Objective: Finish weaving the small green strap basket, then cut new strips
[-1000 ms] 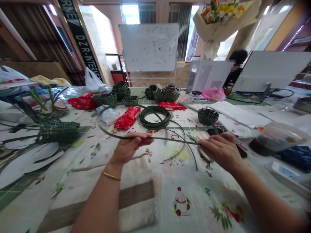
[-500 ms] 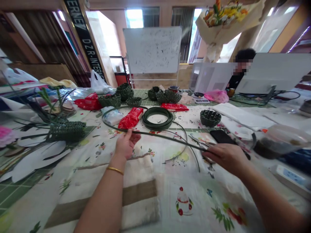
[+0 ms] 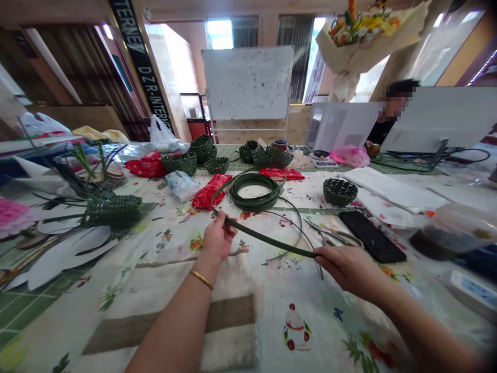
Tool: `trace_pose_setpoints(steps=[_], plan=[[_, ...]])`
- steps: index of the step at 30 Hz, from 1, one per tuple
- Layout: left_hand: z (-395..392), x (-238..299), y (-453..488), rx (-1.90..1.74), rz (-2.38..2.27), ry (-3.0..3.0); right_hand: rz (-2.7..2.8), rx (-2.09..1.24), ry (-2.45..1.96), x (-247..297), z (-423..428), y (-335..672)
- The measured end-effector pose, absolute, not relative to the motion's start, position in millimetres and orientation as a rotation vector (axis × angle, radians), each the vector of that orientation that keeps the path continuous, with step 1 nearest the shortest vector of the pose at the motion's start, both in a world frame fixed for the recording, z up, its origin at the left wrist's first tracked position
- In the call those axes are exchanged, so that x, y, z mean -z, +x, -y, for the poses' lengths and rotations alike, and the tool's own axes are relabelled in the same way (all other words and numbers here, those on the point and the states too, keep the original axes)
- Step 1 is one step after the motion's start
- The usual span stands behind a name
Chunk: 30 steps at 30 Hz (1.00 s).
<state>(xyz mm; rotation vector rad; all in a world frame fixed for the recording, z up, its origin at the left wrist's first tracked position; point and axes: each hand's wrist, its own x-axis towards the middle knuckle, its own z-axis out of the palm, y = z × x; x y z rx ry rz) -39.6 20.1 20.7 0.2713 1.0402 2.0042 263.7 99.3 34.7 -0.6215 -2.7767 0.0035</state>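
A workroom opens out ahead, with a scribbled whiteboard (image 3: pixel 247 83) on a stand at top centre and a paper-wrapped bouquet (image 3: pixel 368 31) at upper right. At upper left, a black banner (image 3: pixel 142 59) shows white lettering, legible as "INTERNET" and "DZ R-INTER", the rest cut off. A seated co-worker (image 3: pixel 384 132) sits behind white panels at upper right. Across the lower frame spreads a floral tablecloth (image 3: pixel 310 331), with a folded towel (image 3: pixel 217 324) at bottom centre. Dark green woven baskets (image 3: pixel 217 166) line the far side, and a woven strip panel (image 3: pixel 112 211) lies at left. Near centre sits a coil of green strapping (image 3: pixel 254 191). The left hand (image 3: pixel 218 238) pinches a flat green strip (image 3: pixel 264 237) between thumb and fingers, and the right hand (image 3: pixel 349 269) grips its other end, holding it taut above the cloth. Just right of the strip lie scissors (image 3: pixel 330 233) beside a black phone (image 3: pixel 371 243). If the strip slips from either grip, its springy length could whip into the scissors or coil.
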Motion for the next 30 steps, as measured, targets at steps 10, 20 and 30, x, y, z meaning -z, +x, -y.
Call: trace_pose_setpoints(steps=[10, 20, 30], plan=[[-10.8, -23.3, 18.5, -1.505, -0.789, 0.675, 2.651, -0.392, -0.691, -19.0, -81.7, 241.0], [-14.6, -25.8, -18.0, -1.846, -1.0, 0.388, 2.519, -0.526, -1.28, -19.3, -110.2, 255.3], [-14.7, -25.8, 1.0, -1.727, -1.042, 0.429, 1.782, -1.16, -0.967, -33.6, -105.5, 257.5]])
